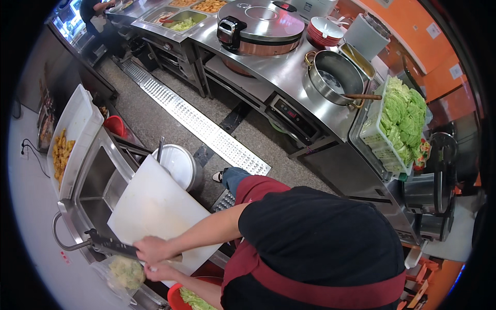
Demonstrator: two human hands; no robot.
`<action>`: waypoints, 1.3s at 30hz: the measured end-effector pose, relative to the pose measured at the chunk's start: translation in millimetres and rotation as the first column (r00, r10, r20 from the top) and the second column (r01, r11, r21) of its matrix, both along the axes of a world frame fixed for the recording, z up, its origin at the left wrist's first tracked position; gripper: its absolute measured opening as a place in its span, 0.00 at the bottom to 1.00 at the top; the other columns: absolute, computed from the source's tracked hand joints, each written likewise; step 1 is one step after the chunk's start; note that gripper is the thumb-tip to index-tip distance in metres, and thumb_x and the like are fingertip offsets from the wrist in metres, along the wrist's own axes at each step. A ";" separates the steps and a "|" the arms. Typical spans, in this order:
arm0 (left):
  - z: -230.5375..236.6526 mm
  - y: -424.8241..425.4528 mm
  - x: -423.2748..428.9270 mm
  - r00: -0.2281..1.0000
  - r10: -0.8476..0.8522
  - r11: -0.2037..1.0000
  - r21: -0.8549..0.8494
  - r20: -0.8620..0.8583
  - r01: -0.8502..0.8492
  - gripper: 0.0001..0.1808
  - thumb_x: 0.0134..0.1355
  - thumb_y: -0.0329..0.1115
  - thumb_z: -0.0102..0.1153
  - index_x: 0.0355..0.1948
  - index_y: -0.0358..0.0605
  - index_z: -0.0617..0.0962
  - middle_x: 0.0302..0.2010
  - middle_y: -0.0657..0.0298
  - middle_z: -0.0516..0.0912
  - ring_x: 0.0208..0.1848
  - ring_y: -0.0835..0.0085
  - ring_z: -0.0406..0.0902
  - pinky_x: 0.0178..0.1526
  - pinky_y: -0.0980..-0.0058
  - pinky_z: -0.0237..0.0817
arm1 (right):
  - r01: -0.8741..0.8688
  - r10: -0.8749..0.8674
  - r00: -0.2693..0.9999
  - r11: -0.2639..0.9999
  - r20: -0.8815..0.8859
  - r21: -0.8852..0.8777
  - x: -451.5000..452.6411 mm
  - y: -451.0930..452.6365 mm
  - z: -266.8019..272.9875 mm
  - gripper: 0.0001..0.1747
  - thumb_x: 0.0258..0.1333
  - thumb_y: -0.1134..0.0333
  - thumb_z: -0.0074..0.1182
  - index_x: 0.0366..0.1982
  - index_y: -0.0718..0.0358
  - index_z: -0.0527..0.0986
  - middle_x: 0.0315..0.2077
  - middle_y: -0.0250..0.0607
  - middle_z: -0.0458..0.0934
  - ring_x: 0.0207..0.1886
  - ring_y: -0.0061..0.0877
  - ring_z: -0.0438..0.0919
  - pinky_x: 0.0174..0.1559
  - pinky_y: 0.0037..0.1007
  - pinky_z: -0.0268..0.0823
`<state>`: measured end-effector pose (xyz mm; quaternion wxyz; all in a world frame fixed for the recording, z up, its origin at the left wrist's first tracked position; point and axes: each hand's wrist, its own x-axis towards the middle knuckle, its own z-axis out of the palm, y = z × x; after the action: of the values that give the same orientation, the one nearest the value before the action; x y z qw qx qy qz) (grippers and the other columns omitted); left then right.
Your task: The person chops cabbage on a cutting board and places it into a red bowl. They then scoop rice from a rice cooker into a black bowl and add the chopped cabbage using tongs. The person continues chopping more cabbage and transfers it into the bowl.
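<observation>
My right hand (155,248) is closed around the handle of a large dark-bladed knife (114,246), whose blade points toward the sink tap. That hand is above the near left edge of a white cutting board (159,207). Just below it is my left hand (159,271), its fingers curled beside a clear plastic bag (101,269) around a pale green cabbage-like vegetable (126,272). Whether these fingers grip the bag cannot be made out. Under my left forearm, a red basin (174,298) contains cut leafy greens (193,300).
A steel sink (99,180) with a curved tap (58,232) adjoins the board. Beyond it is a white tub (79,120) with browned food pieces. A lidded white bucket (176,164) stands on the floor. The opposite counter holds a pot (329,93) and a lettuce-filled crate (383,145).
</observation>
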<state>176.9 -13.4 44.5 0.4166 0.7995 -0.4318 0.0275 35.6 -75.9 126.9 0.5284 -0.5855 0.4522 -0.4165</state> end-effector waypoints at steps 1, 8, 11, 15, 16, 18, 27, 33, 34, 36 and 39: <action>-9.7 0.0 2.8 0.981 -0.086 0.995 0.063 0.175 0.076 0.12 0.66 0.32 0.60 0.48 0.36 0.83 0.48 0.51 0.85 0.49 0.56 0.80 0.54 0.60 0.70 | 0.109 -0.110 0.994 0.993 -0.020 -0.052 -7.2 -9.9 -3.5 0.13 0.56 0.62 0.49 0.34 0.65 0.78 0.26 0.58 0.82 0.32 0.56 0.81 0.41 0.52 0.74; -71.0 18.7 39.3 1.000 -0.014 0.896 0.443 -0.005 0.014 0.26 0.70 0.49 0.55 0.58 0.37 0.79 0.59 0.43 0.79 0.59 0.44 0.75 0.65 0.51 0.64 | -0.237 0.047 0.827 0.933 -0.560 -0.272 -103.8 -71.0 -61.7 0.13 0.57 0.68 0.49 0.41 0.66 0.77 0.39 0.57 0.82 0.42 0.48 0.82 0.43 0.50 0.75; -85.3 27.0 21.7 0.984 -0.142 0.914 0.397 0.106 0.089 0.18 0.65 0.34 0.55 0.53 0.36 0.81 0.57 0.45 0.80 0.62 0.48 0.72 0.67 0.53 0.61 | -0.354 -0.049 0.768 0.798 -0.638 -0.487 -122.2 -88.1 -80.1 0.24 0.54 0.72 0.54 0.56 0.65 0.73 0.43 0.54 0.81 0.45 0.48 0.80 0.49 0.48 0.72; -69.1 4.3 -3.2 0.997 0.084 0.978 0.194 -0.003 -0.081 0.11 0.59 0.23 0.57 0.40 0.43 0.86 0.42 0.53 0.84 0.50 0.52 0.79 0.55 0.60 0.70 | -0.523 0.069 0.570 0.799 -0.819 -0.297 -114.3 -108.2 -100.2 0.35 0.54 0.70 0.60 0.65 0.56 0.69 0.40 0.53 0.76 0.45 0.51 0.77 0.47 0.48 0.71; -56.0 5.7 1.9 0.980 0.191 0.966 0.189 -0.055 -0.178 0.10 0.60 0.24 0.56 0.40 0.43 0.86 0.41 0.53 0.84 0.50 0.53 0.79 0.55 0.60 0.70 | -0.542 0.087 0.623 0.764 -0.777 -0.349 -112.4 -110.7 -102.7 0.35 0.55 0.69 0.60 0.66 0.56 0.69 0.40 0.53 0.75 0.45 0.50 0.76 0.48 0.48 0.70; -28.8 10.3 7.6 0.949 0.281 0.957 0.111 -0.142 -0.267 0.10 0.62 0.24 0.56 0.40 0.43 0.86 0.40 0.54 0.84 0.49 0.55 0.80 0.55 0.60 0.70 | -0.570 0.158 0.618 0.765 -0.770 -0.300 -109.8 -116.0 -105.8 0.35 0.58 0.66 0.60 0.67 0.56 0.68 0.42 0.52 0.74 0.47 0.50 0.75 0.48 0.47 0.70; 61.5 194.1 22.8 0.713 0.642 0.589 0.415 0.282 -0.694 0.17 0.62 0.38 0.65 0.52 0.51 0.86 0.57 0.55 0.84 0.57 0.56 0.80 0.56 0.65 0.72 | -0.759 0.444 0.521 0.631 -0.729 -0.159 -118.9 -137.8 -99.2 0.39 0.59 0.63 0.61 0.70 0.60 0.63 0.55 0.62 0.72 0.57 0.56 0.74 0.58 0.48 0.68; 59.0 359.6 14.0 0.475 0.862 0.478 0.026 0.178 -0.878 0.19 0.60 0.35 0.67 0.53 0.47 0.84 0.53 0.52 0.84 0.58 0.53 0.78 0.62 0.61 0.68 | -0.778 0.469 0.465 0.622 -0.751 -0.093 -117.6 -144.2 -109.4 0.40 0.59 0.63 0.61 0.70 0.64 0.61 0.60 0.65 0.68 0.61 0.56 0.71 0.63 0.45 0.66; 50.9 397.7 10.1 0.327 0.932 0.321 0.061 0.157 -0.945 0.22 0.59 0.36 0.67 0.56 0.48 0.82 0.55 0.50 0.82 0.59 0.51 0.76 0.63 0.59 0.66 | -0.779 0.428 0.449 0.617 -0.784 -0.110 -117.0 -144.6 -112.0 0.40 0.59 0.64 0.61 0.70 0.64 0.61 0.61 0.65 0.69 0.61 0.56 0.71 0.63 0.45 0.65; 36.8 479.7 5.9 0.055 0.989 0.049 0.047 0.136 -0.998 0.32 0.56 0.39 0.69 0.63 0.51 0.76 0.61 0.44 0.76 0.63 0.47 0.71 0.66 0.55 0.63 | -0.768 0.354 0.444 0.623 -0.823 -0.146 -114.9 -145.1 -116.4 0.40 0.57 0.66 0.61 0.70 0.64 0.63 0.60 0.63 0.70 0.61 0.55 0.71 0.63 0.45 0.65; 25.3 587.8 15.2 -0.351 0.933 -0.357 0.089 0.072 -0.930 0.52 0.50 0.47 0.76 0.73 0.54 0.62 0.69 0.39 0.65 0.70 0.40 0.61 0.69 0.47 0.58 | -0.721 0.370 0.435 0.689 -0.821 -0.072 -111.0 -146.8 -120.0 0.40 0.54 0.71 0.61 0.69 0.64 0.65 0.58 0.62 0.74 0.61 0.54 0.73 0.63 0.45 0.66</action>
<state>192.1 574.5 69.8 0.1767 0.8313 0.4175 0.3214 -75.5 -222.7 6.9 0.2604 -0.9152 0.3069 -0.0190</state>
